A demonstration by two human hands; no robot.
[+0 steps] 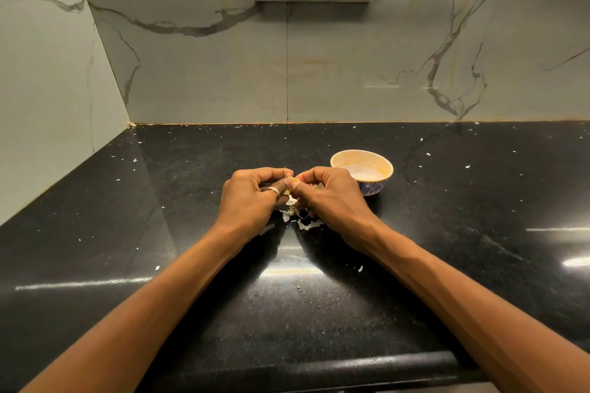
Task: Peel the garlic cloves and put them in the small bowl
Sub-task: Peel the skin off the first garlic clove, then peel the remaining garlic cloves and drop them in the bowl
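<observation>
In the head view the left hand (255,198) and the right hand (329,198) meet above the black speckled stone counter (223,297). The fingers of both are curled and pinch a small pale yellow garlic clove (292,184) between them, probably so one hand steadies it while the other pulls off skin. White papery peel scraps (306,225) lie just under the hands, and the small round bowl with cream inside and blue patterned outside (362,153) stands just right of the right hand, near enough for dropping the clove in.

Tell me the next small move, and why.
Probably peel the skin away with the right hand while the left hand steadies the clove: both pinch it above the peels, skin seemingly partly on, and the bowl sits beside the right hand.
</observation>
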